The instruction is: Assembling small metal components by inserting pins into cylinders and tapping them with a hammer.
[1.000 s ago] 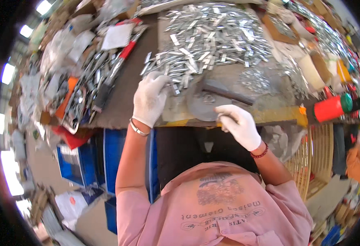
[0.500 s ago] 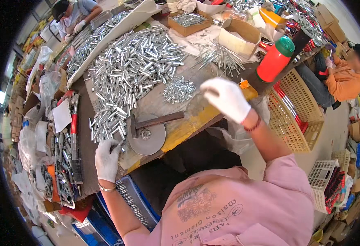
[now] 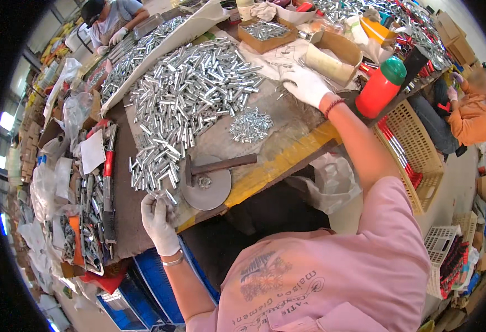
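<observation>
Silver tubes (image 3: 193, 88) are heaped on the counter (image 3: 125, 229). One short tube (image 3: 170, 197) is seen slanting just right of the left hand (image 3: 159, 224), by far the nearer hand; whether it is pinched cannot be told. Farther off to the right, thin rods (image 3: 281, 95) are partly covered by the right hand (image 3: 305, 86), its grip hidden.

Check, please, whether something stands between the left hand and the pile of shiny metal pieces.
Nothing visible does: the left hand is at the near edge of the pile of shiny metal pieces. The hammer lies on the grey disc, to the right of the hand, off that path.
</observation>
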`<state>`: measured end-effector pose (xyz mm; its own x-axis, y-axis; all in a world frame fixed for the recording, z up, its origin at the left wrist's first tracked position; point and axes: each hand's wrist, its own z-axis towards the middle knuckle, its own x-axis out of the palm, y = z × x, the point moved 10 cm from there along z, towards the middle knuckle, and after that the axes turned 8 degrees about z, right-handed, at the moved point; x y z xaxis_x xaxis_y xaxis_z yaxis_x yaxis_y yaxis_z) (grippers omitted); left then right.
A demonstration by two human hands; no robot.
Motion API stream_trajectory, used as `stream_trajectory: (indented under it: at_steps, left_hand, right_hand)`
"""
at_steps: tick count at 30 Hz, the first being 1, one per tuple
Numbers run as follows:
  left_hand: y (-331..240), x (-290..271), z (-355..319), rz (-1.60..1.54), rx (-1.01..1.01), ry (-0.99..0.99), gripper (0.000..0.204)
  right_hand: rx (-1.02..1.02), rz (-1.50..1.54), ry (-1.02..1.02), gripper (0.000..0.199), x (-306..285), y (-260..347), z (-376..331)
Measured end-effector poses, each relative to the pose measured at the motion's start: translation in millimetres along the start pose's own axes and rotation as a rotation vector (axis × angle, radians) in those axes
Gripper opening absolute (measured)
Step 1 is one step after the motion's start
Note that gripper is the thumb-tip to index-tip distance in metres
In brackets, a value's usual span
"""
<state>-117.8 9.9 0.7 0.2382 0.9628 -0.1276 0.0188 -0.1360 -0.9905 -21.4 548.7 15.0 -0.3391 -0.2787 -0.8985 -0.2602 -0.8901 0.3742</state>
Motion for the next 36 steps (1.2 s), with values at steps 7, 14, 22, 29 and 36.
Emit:
stream_trajectory:
  at_steps: [7,14,22,29,36]
  left_hand:
    - [-0.2,7.0,1.7,0.074,-0.018,0.013,0.017]
    - [-0.3,10.1,-6.5,0.172,0.068,-0.080,0.029]
    - [0.7,10.7,-9.4,0.158,0.051,-0.043,0.043]
    - [-1.8,7.5,-10.3,0.158,0.045,-0.054,0.041]
    - [-1.5,10.6,-4.7,0.135,0.110,-0.020,0.041]
  right_hand:
    - [-0.196,0.030,-0.166,0.015,-25.2,68.4,-80.1]
    - [-0.070,0.035,-0.296,0.023,-70.8,51.9,-69.5]
    - [0.515,-0.331,-0.031,0.029,-23.4,-62.2,-8.2]
    - [0.403,-0.204,-0.074,0.034,-24.7,-35.1,-23.7]
    - [0.093,-0.023,-0.050,0.023,-24.2,41.0,-60.9]
